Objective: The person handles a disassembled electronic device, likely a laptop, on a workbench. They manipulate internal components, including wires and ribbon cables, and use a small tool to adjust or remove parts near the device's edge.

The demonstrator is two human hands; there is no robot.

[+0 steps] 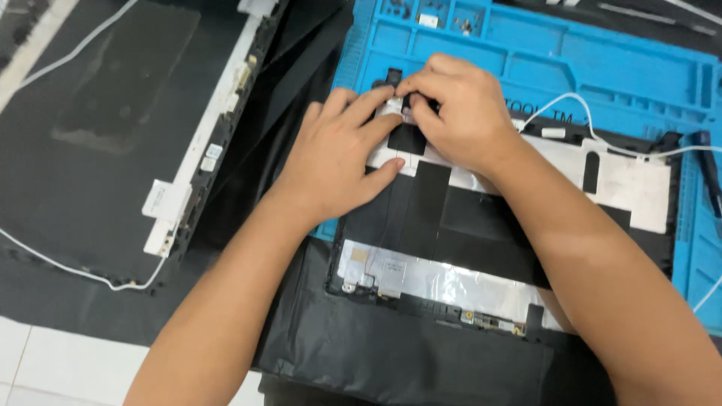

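Observation:
A black laptop lid panel with silver foil strips lies on a blue repair mat. My left hand presses flat on the panel's upper left corner, thumb along a white strip. My right hand sits just above it, fingertips pinching at a small white and black piece at the panel's top edge. What exactly the fingers hold is hidden. A white cable runs off the panel to the right.
A second dark laptop cover with a white edge strip and a thin white wire lies at the left. Small screws sit in the mat's top compartments. A black tool lies at the right edge. White floor tiles show bottom left.

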